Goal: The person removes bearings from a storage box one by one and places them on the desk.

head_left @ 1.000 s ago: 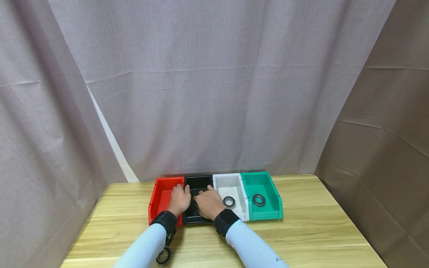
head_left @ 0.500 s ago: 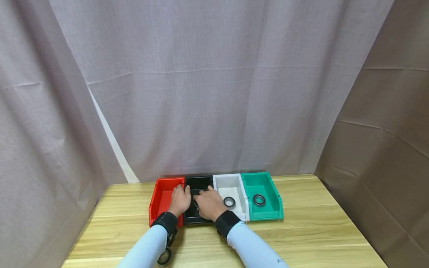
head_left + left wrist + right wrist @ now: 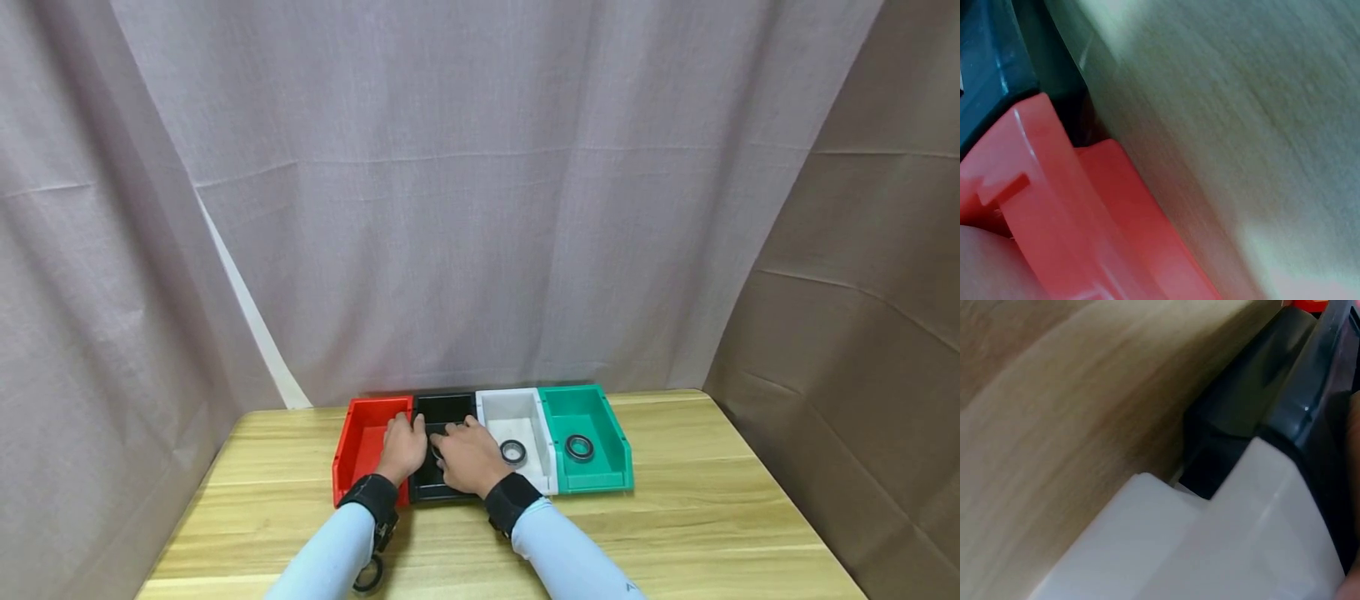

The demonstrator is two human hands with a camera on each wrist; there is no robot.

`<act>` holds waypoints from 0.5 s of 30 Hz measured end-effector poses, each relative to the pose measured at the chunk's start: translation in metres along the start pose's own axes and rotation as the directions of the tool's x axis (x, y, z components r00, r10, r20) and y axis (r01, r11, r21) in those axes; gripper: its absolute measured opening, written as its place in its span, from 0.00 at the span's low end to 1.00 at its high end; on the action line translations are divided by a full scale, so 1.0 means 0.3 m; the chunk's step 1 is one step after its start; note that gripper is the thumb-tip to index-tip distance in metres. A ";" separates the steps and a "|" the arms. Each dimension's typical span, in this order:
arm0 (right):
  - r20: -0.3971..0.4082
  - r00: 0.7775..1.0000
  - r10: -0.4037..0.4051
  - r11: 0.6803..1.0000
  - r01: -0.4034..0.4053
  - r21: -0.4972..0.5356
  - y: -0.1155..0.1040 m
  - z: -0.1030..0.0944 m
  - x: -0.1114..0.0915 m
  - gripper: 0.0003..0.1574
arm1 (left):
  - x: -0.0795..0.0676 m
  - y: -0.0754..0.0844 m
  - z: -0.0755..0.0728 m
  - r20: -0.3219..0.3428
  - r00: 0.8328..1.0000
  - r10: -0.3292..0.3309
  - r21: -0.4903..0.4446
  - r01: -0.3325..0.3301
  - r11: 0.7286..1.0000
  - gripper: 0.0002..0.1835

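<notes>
In the head view, my left hand (image 3: pixel 403 452) lies over the wall between the red bin (image 3: pixel 352 457) and the black bin (image 3: pixel 444 407), fingers pointing forward. Skin also shows inside the red bin in the left wrist view. My right hand (image 3: pixel 472 457) reaches into the black bin from the right, its index finger bent beside a bearing (image 3: pixel 437 454). The hand covers most of that bearing. In the right wrist view only an edge of the hand shows, by the black bin's wall (image 3: pixel 1310 406).
To the right stand a white bin (image 3: pixel 513 403) with a bearing (image 3: pixel 513 452) in it and a green bin (image 3: pixel 573 406) with another bearing (image 3: pixel 580 447). One more bearing (image 3: pixel 368 575) lies on the wooden table (image 3: pixel 712 500) beside my left forearm. Curtains (image 3: pixel 480 208) hang behind.
The right hand's fingers have shifted very slightly at the bearing in the black bin. My left hand and the bins stay in place.
</notes>
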State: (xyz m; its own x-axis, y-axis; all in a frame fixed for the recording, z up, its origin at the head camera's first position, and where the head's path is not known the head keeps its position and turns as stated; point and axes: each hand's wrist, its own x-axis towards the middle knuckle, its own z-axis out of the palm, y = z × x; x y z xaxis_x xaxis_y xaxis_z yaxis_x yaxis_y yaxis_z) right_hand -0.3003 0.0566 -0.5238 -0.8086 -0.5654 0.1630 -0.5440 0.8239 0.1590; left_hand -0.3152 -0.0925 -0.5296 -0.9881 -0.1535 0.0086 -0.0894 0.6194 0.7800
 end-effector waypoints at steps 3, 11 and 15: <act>-0.016 1.000 -0.003 0.999 0.003 0.034 0.002 -0.007 -0.001 0.26 | 0.013 -0.016 0.007 -0.021 1.000 0.013 -0.007 -0.014 1.000 0.29; -0.086 0.994 0.062 0.953 -0.033 0.302 0.020 -0.035 -0.030 0.30 | 0.095 -0.113 0.069 -0.016 1.000 0.027 -0.032 -0.027 0.999 0.34; -0.123 0.989 0.077 0.932 -0.028 0.360 0.025 -0.062 -0.071 0.31 | 0.082 -0.096 0.063 -0.020 1.000 0.013 -0.044 -0.014 0.999 0.32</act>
State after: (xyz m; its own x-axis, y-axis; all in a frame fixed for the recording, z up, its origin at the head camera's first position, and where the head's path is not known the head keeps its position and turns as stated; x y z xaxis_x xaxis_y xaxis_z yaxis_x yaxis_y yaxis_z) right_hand -0.2829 0.0741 -0.5081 -0.8143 -0.5008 0.2935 -0.5656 0.7982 -0.2073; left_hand -0.3392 -0.0994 -0.5638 -0.9865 -0.1606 0.0313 -0.0699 0.5866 0.8068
